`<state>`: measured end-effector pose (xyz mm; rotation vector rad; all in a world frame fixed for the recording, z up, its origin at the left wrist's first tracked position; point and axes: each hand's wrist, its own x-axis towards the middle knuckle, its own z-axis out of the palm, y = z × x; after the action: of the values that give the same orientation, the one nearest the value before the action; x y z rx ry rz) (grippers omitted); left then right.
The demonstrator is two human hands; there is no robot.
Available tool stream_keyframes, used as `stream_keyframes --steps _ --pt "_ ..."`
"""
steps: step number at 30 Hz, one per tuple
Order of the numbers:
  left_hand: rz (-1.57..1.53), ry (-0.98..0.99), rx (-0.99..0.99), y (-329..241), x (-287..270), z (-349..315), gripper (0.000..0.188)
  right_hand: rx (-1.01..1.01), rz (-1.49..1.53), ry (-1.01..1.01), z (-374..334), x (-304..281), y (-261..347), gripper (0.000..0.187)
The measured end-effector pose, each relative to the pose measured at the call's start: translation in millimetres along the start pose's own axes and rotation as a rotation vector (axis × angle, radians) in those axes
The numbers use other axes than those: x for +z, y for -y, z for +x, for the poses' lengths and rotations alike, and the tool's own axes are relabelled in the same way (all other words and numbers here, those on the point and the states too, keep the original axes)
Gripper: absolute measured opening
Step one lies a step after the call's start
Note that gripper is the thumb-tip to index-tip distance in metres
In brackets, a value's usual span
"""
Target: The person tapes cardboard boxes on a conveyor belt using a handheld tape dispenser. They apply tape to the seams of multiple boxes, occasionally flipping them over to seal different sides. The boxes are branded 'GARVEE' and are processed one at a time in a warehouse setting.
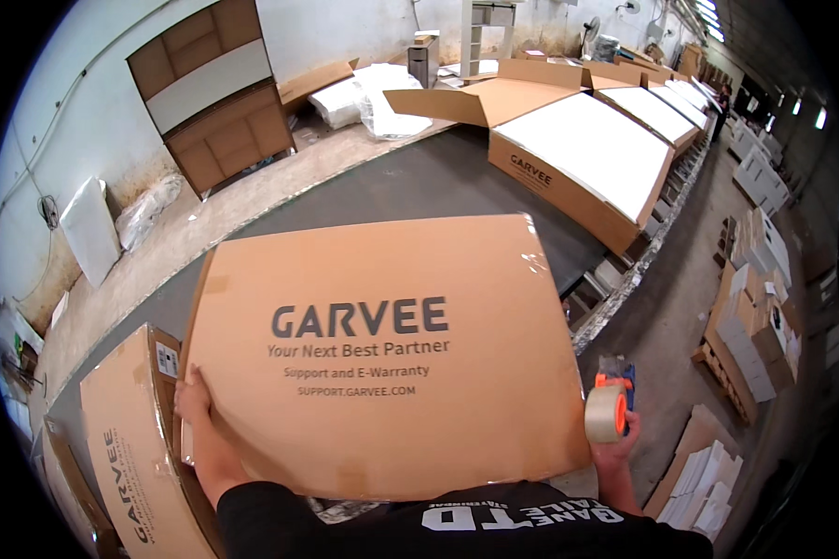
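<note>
the large carton (382, 359), left carton (126, 438) and open carton (569, 197) bear dark lettering (360, 319), the black shirt (569, 531) white.

Fairly bright, soft light covered the large carton (373, 438); ceiling lights (708, 14) glowed at upper right, though that side sank into dimness; the white panel (592, 154) looked nearly washed out; clear tape (533, 250) glinted; nearby detail was sharp, the far distance soft; straight edges bowed toward a black rim.

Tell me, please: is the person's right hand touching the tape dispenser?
Touching. The head view shows the right hand at the lower part of the tape dispenser, holding it, without visible gap between them.
</note>
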<state>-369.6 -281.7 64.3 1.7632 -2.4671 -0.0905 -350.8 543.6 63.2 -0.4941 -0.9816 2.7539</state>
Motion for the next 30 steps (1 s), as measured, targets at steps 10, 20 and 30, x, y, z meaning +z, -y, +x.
stream_keyframes --steps 10,20,30 --pt "-0.169 0.202 -0.083 -45.6 -23.5 -222.6 0.092 0.079 -0.137 0.178 151.3 -38.9 101.5 0.058" --pt "-0.171 0.192 0.348 -265.9 10.6 -396.2 0.089 -0.236 -0.507 0.166 169.7 -33.2 127.3 0.065" --pt "-0.145 0.135 0.293 -300.3 9.4 -407.6 0.085 -0.521 -0.756 0.441 286.4 -15.3 112.2 0.065"
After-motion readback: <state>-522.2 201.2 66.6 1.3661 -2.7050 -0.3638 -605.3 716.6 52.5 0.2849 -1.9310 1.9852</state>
